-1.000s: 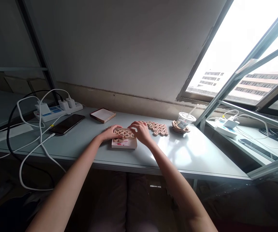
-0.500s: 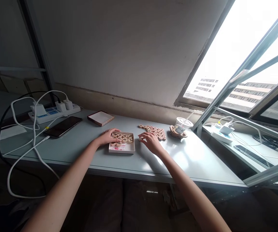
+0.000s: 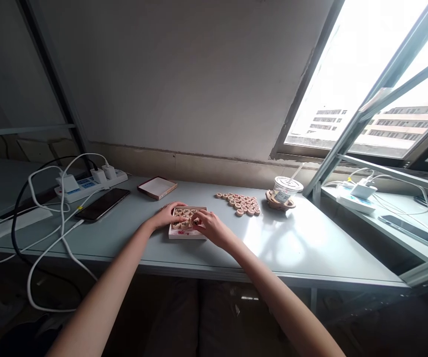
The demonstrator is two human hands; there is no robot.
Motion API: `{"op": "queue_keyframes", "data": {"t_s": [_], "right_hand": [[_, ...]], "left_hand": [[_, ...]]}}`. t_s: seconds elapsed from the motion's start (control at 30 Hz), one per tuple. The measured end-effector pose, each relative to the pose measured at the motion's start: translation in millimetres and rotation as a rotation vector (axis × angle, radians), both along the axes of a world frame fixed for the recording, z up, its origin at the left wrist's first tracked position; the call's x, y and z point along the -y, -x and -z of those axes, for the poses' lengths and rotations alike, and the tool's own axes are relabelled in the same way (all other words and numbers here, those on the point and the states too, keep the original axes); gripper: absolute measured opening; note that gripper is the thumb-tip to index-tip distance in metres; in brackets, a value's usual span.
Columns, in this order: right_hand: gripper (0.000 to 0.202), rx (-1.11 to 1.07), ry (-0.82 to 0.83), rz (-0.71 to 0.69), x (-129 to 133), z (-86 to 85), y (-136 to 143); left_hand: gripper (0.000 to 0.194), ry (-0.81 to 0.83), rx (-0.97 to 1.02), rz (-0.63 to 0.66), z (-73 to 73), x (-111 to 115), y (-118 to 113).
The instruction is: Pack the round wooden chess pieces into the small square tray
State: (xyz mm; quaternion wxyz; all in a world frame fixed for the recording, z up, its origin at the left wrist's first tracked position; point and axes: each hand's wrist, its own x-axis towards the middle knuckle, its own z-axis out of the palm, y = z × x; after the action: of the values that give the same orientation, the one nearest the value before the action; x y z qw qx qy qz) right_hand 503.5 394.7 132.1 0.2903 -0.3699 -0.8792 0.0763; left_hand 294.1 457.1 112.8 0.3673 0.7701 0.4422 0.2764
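Note:
A shallow white box point(image 3: 187, 236) lies on the table with several round wooden pieces point(image 3: 178, 211) in rows inside it. My left hand point(image 3: 167, 216) rests at the box's left edge, its fingers apart and reaching over the pieces. Over the right part of the box, my right hand point(image 3: 210, 225) pinches a round wooden piece point(image 3: 195, 222) between thumb and fingers. More round pieces point(image 3: 241, 202) lie in a loose group on the table, to the right of the box.
A box lid point(image 3: 157, 187) lies behind, left of centre. The phone point(image 3: 104, 204), white cables and a power strip point(image 3: 87, 187) occupy the left side. A plastic cup point(image 3: 286, 188) with a straw stands in a wooden holder at the right, near a metal frame.
My right hand has moved left from the table to the box, with a wooden piece in its fingers. My left hand stays at the box. The camera view has shifted slightly.

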Motion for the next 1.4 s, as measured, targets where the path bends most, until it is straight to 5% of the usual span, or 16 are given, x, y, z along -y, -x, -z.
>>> {"op": "queue_keyframes", "data": {"t_s": [0.3, 0.43, 0.6, 0.7, 0.83, 1.07, 1.27, 1.4], "right_hand": [[0.009, 0.176, -0.102, -0.016, -3.2, 8.6, -6.5], [0.017, 0.056, -0.069, -0.016, -11.3, 1.5, -9.6], [0.023, -0.232, -0.14, 0.327, -56.3, -3.8, -22.5], [0.035, -0.017, -0.126, 0.55, -88.2, 3.6, -36.1], [0.03, 0.253, -0.023, 0.542, -102.8, 17.7, -51.6], [0.028, 0.296, -0.037, 0.307, -64.5, 10.3, -67.6], [0.023, -0.199, 0.0, 0.187, -19.9, -6.8, -47.0], [0.024, -0.197, 0.08, 0.131, 3.5, -0.7, -25.0]], "left_hand": [[0.065, 0.096, 0.058, 0.009, -4.7, 4.3, -1.6], [0.064, 0.142, 0.132, 0.038, -3.9, 2.3, -0.6], [0.062, 0.175, 0.166, 0.035, -2.3, 1.9, -1.4], [0.056, 0.149, 0.159, 0.021, 1.6, -0.5, -2.0], [0.05, 0.056, 0.104, -0.006, 8.7, -8.1, -1.6], [0.046, 0.038, 0.044, -0.03, 5.1, -3.3, -1.7], [0.048, 0.011, 0.039, -0.038, 3.2, -0.4, -1.9], [0.048, -0.016, 0.055, -0.06, 7.1, -3.1, -2.1]]}}
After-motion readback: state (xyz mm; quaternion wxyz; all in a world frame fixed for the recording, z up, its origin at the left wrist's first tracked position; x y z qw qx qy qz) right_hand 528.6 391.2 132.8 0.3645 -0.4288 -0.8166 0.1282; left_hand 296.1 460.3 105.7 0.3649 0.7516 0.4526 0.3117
